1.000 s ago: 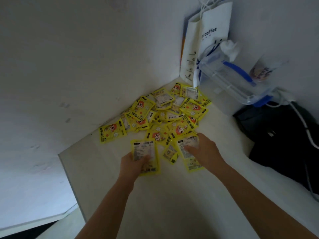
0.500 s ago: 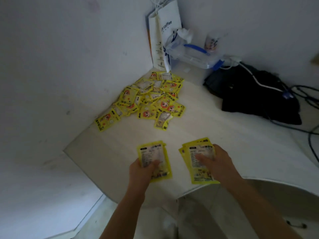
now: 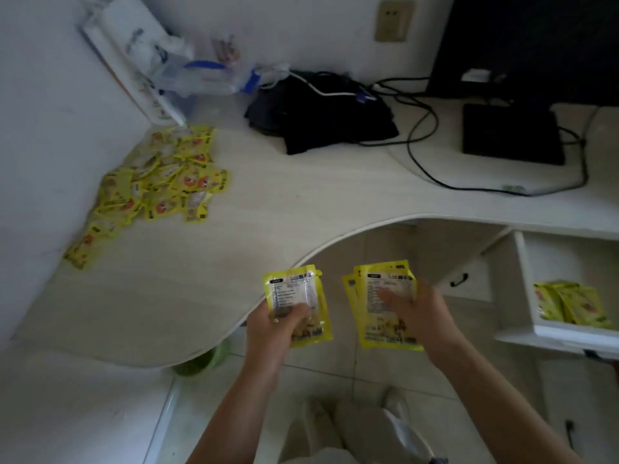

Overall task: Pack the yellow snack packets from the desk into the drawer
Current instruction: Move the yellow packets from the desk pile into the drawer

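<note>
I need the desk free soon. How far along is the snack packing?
Early. A few packets already lie in the open drawer. The left hand holds one packet; the right hand holds a small stack. A large pile remains in the desk corner.

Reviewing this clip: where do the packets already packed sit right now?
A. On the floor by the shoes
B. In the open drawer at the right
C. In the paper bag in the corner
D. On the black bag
B: a few yellow packets lie inside the open drawer at the right, while the left hand and right hand each hold more packets over the floor.
</note>
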Available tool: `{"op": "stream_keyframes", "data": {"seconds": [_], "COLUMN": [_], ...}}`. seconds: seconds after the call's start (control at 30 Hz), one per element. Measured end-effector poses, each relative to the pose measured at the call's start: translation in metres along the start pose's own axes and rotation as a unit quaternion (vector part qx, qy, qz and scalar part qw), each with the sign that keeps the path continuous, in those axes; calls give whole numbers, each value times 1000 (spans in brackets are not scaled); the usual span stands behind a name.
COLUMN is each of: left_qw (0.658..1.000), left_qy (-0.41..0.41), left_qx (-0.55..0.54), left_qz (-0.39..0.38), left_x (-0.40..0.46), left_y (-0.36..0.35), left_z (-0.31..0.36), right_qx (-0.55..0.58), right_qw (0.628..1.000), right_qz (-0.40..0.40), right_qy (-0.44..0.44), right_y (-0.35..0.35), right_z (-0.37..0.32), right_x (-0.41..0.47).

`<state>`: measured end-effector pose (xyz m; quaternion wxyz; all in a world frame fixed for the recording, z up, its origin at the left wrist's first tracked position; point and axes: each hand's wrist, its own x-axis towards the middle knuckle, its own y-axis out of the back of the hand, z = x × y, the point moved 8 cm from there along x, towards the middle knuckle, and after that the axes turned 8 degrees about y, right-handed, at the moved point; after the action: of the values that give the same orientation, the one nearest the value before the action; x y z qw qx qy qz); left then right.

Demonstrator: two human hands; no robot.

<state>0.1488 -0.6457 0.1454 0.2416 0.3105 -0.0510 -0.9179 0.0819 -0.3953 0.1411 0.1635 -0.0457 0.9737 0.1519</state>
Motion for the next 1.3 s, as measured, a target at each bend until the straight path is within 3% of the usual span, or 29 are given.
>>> {"op": "stream_keyframes", "data": {"seconds": [0.2, 0.6, 0.93, 1.17, 1.3], "left_qw": [995, 984, 965, 948, 939], "left_qy": [-6, 19, 18, 102, 170], "left_qx": [64, 66, 126, 159, 165], "left_qz": [-78, -166, -228, -257, -249], "left_x": [-49, -152, -160, -126, -108], "left_y": [-121, -380, -516, -601, -641], "left_z": [-15, -44, -32, -45, -66], "right_qx": [26, 46, 50, 18, -11], "right_qw": [996, 974, 965, 977, 970], "right_qz": [79, 193, 229, 185, 193], "right_qy": [-32, -106, -115, -106, -147], "right_y": [126, 386, 491, 545, 575], "right_z": [60, 192, 232, 235, 262], "right_x": [-42, -103, -51, 20, 55]}}
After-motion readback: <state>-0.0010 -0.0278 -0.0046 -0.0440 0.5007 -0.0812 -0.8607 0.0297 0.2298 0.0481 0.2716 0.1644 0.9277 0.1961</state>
